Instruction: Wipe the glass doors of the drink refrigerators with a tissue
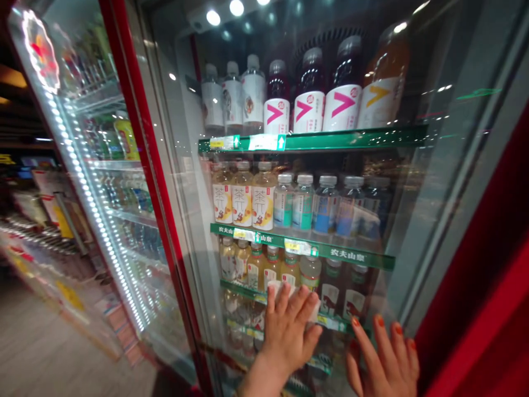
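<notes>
I face the glass door of a drinks cooler. My left hand lies on the lower part of the glass, fingers pointing up, pressing a small white cloth against the pane. To its right, my right hand rests flat on the glass with its fingers spread and orange-painted nails; it holds nothing. Behind the glass, green shelves carry rows of bottles: pink-arrow bottles on top, yellow tea bottles and water bottles in the middle.
A red door frame separates this cooler from a second lit cooler on the left. A red panel borders the right side. Store shelving and floor lie far left.
</notes>
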A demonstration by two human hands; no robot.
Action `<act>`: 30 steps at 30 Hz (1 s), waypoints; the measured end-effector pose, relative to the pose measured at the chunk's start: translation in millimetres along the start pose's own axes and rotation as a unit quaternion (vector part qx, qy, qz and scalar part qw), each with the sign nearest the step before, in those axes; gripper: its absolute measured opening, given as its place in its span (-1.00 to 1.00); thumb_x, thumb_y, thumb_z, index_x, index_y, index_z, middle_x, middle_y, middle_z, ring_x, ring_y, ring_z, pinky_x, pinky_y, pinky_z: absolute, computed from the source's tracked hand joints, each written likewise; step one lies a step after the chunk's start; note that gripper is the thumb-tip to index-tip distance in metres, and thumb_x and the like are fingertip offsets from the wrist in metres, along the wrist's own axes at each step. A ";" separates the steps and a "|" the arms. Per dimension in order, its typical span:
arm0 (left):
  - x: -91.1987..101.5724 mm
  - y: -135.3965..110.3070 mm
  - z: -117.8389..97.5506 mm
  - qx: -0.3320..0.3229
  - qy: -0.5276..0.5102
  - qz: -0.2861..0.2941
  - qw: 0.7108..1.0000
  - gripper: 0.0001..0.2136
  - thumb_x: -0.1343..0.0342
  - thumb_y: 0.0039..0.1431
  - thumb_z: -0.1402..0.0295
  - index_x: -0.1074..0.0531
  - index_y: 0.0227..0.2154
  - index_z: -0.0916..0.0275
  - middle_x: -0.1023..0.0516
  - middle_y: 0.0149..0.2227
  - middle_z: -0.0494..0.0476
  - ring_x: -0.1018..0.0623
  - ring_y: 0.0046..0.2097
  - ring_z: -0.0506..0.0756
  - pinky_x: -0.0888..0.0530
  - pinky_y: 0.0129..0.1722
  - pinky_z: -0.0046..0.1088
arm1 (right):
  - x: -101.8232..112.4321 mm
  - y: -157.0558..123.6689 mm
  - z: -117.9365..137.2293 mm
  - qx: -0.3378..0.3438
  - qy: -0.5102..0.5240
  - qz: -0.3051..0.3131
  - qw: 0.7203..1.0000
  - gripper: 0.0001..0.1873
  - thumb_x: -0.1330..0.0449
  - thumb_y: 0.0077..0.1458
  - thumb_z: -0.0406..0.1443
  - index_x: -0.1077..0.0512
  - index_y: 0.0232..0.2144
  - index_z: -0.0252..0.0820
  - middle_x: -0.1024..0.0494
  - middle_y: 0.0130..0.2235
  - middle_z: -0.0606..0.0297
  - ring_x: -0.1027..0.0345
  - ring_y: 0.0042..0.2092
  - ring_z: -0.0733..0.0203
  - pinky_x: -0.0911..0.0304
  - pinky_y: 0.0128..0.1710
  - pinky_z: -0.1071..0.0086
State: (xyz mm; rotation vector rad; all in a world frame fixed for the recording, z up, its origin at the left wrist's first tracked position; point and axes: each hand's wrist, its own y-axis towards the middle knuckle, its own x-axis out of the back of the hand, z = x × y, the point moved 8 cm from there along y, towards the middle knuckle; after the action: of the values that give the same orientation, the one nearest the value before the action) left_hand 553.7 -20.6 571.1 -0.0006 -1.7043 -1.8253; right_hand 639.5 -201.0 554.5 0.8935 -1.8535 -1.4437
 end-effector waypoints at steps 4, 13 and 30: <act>24.5 -3.1 106.3 0.102 -0.006 -0.069 0.992 -0.23 0.18 0.45 0.23 0.44 0.57 0.15 0.50 0.62 0.12 0.40 0.60 0.23 0.26 0.61 0.16 | -0.4 -1.6 1.4 -0.001 -0.003 -0.017 1.000 -0.23 -0.22 0.31 -0.23 -0.22 0.51 -0.11 -0.17 0.54 0.18 -0.02 0.56 -0.13 0.10 0.58 0.03; 19.2 35.9 13.9 -0.066 -0.054 -0.037 0.996 -0.27 -0.01 0.40 0.10 0.02 0.56 0.02 0.23 0.63 -0.05 0.25 0.64 0.28 0.31 0.64 0.11 | -5.6 -10.2 1.0 -0.117 0.018 0.013 0.993 -0.23 -0.19 0.33 -0.27 -0.15 0.52 0.21 -0.16 0.57 0.35 -0.03 0.56 -0.15 0.03 0.56 -0.14; 30.9 25.5 -20.8 -0.146 -0.114 -0.047 0.981 -0.35 0.09 0.52 0.02 0.09 0.55 -0.03 0.25 0.62 -0.16 0.26 0.64 0.14 0.36 0.62 -0.05 | -1.0 -7.1 6.8 -0.072 0.007 -0.015 0.997 -0.06 -0.11 0.26 -0.34 0.13 0.59 -0.17 0.18 0.64 0.07 0.16 0.61 -0.12 -0.13 0.50 -0.22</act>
State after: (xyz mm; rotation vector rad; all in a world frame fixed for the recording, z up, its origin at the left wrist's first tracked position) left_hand 548.8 -51.8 603.3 -0.2663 -1.5900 -2.2039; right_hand 635.5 -197.6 546.1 0.8629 -1.7082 -1.5634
